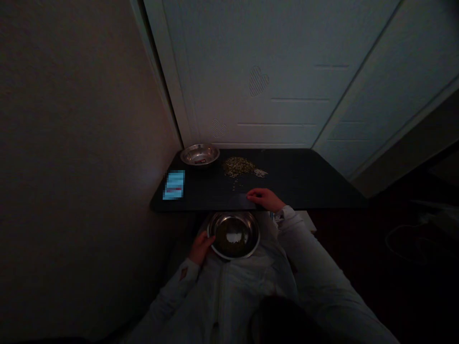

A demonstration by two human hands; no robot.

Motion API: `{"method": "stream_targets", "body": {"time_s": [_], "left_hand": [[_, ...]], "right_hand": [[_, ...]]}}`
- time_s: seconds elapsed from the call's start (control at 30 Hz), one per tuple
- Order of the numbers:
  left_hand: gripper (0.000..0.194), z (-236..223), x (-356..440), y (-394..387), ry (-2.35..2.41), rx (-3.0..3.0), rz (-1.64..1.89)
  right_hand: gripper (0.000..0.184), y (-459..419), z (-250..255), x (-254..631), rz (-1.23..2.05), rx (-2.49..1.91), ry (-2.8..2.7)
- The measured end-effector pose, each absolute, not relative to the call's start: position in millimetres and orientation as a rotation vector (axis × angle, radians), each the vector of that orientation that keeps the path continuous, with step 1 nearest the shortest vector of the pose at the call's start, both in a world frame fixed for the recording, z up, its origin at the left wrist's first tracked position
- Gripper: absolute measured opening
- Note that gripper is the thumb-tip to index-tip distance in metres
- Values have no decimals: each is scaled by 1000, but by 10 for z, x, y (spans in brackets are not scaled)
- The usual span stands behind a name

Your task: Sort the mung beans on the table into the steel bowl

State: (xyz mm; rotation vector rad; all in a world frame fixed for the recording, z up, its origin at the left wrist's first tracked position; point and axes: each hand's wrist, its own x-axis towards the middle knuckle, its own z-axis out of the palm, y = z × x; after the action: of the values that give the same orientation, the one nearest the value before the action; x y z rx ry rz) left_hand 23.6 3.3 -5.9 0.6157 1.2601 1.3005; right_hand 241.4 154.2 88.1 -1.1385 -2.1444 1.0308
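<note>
A shiny metal bowl [254,244] rests in my lap below the table's front edge, with some dark greenish contents at its bottom. My left hand [201,246] grips this bowl's left rim, thumb over the edge. Above the front of the dark table [304,179], my right hand [265,198] has its fingers pressed together. A faint pale patch lies by its fingertips; what they hold, if anything, is too dark to make out. Beyond that hand, a pile of small seeds or grains [237,166] is spread on the table, with a paler little heap [260,173] at its right side.
A second metal bowl [200,155] stands at the table's back left corner. In front of it lies a bright, blurred-out rectangle [174,185], perhaps a phone screen. White panels [251,110] rise behind the table, and a wall [143,119] borders the left. A few loose grains are scattered before the pile.
</note>
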Motion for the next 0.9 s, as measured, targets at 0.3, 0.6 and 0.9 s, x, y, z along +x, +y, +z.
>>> {"method": "stream_targets", "body": {"time_s": [0.3, 0.6, 0.9], "left_hand": [[31, -54, 225, 14, 1258, 637, 1309], [31, -81, 211, 10, 1293, 650, 1291], [30, -79, 219, 14, 1263, 604, 1296]], "right_hand": [[24, 1726, 885, 2371, 1008, -1204, -1507], [21, 1763, 814, 2235, 685, -1355, -1654], [21, 1715, 847, 2252, 639, -1390, -1765]]}}
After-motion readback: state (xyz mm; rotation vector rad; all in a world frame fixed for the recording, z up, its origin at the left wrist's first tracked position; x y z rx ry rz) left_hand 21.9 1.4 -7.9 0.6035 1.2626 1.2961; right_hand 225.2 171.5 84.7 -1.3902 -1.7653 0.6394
